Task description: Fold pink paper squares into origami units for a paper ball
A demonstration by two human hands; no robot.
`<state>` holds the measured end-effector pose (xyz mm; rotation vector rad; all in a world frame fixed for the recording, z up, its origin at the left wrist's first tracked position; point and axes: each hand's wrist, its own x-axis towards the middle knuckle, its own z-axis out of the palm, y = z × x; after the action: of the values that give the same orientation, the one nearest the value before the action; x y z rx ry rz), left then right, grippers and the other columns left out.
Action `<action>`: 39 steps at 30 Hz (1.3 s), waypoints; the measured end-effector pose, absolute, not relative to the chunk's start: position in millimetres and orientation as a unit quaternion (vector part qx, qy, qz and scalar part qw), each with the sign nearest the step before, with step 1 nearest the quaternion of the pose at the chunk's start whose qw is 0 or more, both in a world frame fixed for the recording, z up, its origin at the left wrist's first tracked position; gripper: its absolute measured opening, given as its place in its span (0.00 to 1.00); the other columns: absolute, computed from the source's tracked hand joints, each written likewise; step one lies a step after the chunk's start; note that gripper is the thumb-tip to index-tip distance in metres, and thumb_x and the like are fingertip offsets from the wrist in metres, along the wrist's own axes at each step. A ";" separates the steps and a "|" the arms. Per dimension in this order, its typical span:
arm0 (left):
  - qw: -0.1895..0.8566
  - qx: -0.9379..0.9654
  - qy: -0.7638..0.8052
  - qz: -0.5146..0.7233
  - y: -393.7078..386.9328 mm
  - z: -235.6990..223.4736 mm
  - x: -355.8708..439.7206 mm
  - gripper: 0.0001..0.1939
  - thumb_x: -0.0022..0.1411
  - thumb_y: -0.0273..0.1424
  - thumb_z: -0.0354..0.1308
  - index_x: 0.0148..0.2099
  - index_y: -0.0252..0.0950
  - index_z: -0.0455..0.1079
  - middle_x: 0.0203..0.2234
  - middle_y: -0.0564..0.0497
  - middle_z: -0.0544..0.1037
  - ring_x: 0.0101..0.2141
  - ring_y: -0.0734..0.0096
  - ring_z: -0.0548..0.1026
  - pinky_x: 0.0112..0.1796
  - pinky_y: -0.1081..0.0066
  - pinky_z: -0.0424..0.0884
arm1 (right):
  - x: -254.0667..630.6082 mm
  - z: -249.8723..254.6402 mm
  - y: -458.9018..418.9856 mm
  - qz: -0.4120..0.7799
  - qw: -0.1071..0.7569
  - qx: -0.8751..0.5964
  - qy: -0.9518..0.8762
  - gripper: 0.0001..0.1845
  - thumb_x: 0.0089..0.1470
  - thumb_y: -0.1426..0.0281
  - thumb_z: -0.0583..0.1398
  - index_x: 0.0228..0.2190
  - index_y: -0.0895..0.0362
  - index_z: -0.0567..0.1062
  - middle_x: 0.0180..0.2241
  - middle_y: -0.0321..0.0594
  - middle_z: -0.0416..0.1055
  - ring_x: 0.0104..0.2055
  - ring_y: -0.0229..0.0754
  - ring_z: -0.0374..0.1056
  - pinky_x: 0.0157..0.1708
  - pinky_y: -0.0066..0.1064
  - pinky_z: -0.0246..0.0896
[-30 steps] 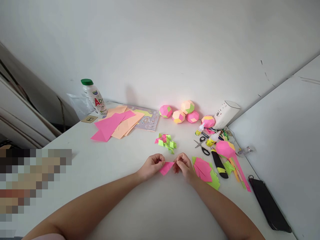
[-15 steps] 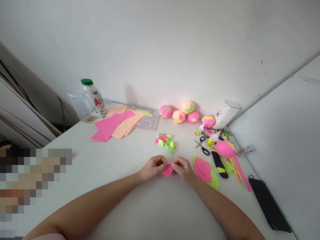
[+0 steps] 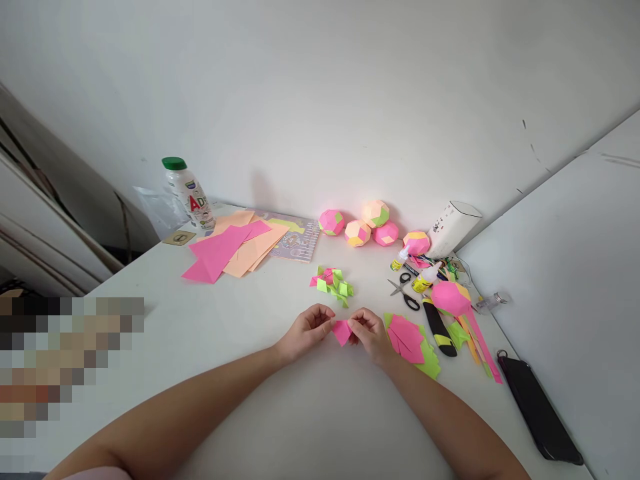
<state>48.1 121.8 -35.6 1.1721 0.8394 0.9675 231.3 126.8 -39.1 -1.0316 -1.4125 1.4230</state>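
Paper piece (image 3: 342,333), pink, is btwn the 2 hands; take it as clock ctr, 12 = toward the wall (image 3: 280,100). R hand (image 3: 371,337) pinches its right edge; L hand (image 3: 307,333) has its thumb tip at the left corner, but can't tell if it grips. Hands nr each other, slightly apart.

Containers: lg. nozzle bottle (image 3: 425,279), yellow label, at 2; sm. nozzle bottle (image 3: 398,261) btwn 1 & 2; fill levels can't be told. White bottle (image 3: 193,195) w/ green cap on stands btwn 10 & 11, contents hidden. Clear bag (image 3: 159,212) is beside it, contents unclear. Clear vial (image 3: 493,302), silvery cap, lies btwn 2 & 3; contents too sm. to make out.

Also on desk (image 3: 170,307): folded green/pink units (image 3: 335,287) at 12; paper stack (image 3: 407,340), pink over green, at 3 by R hand, w/ black/yellow cutter (image 3: 439,330) just past it; scissors (image 3: 405,291) at 2, blades apart; paper balls (image 3: 375,214) btwn 12 & 1; black case (image 3: 543,410) at 4.
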 end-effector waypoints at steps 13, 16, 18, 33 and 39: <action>0.640 0.544 0.367 0.399 122.6 -31.0 48.5 0.13 0.57 0.40 0.54 0.33 0.34 0.65 0.25 0.53 0.69 0.24 0.77 0.66 0.25 0.75 0.61 | 230.5 -43.0 128.1 0.537 0.438 -0.415 -0.590 0.10 0.49 0.64 0.60 0.29 0.58 0.73 0.17 0.32 0.66 0.18 0.33 0.62 0.18 0.25 0.58; 0.660 0.515 0.362 0.410 122.2 -32.4 49.5 0.14 0.56 0.41 0.56 0.34 0.35 0.63 0.25 0.54 0.69 0.25 0.77 0.66 0.25 0.76 0.61 | 230.4 -42.8 128.3 0.533 0.436 -0.422 -0.589 0.10 0.48 0.64 0.61 0.30 0.59 0.73 0.16 0.32 0.66 0.17 0.33 0.62 0.18 0.25 0.58; 0.669 0.507 0.362 0.406 122.4 -33.3 49.6 0.15 0.56 0.42 0.55 0.35 0.35 0.63 0.24 0.55 0.68 0.22 0.79 0.65 0.23 0.77 0.60 | 230.3 -42.0 128.1 0.534 0.435 -0.423 -0.589 0.11 0.48 0.63 0.61 0.30 0.59 0.74 0.16 0.32 0.66 0.17 0.33 0.62 0.19 0.26 0.59; 0.655 0.486 0.396 0.423 127.4 -38.9 48.2 0.16 0.54 0.41 0.56 0.39 0.35 0.71 0.24 0.52 0.72 0.20 0.78 0.63 0.21 0.76 0.60 | 229.1 -37.8 126.5 0.564 0.429 -0.442 -0.550 0.16 0.48 0.60 0.60 0.36 0.58 0.71 0.20 0.33 0.66 0.19 0.33 0.62 0.19 0.25 0.59; 0.644 0.515 0.383 0.416 126.3 -36.4 47.4 0.16 0.53 0.38 0.59 0.43 0.35 0.70 0.29 0.51 0.74 0.22 0.78 0.66 0.24 0.74 0.65 | 229.6 -41.6 127.1 0.584 0.426 -0.428 -0.543 0.16 0.49 0.61 0.60 0.37 0.58 0.70 0.21 0.33 0.66 0.20 0.33 0.61 0.20 0.25 0.60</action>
<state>47.4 126.3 -36.4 1.1727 0.8715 0.9469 229.6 127.1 -41.6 -1.0695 -1.3568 1.4584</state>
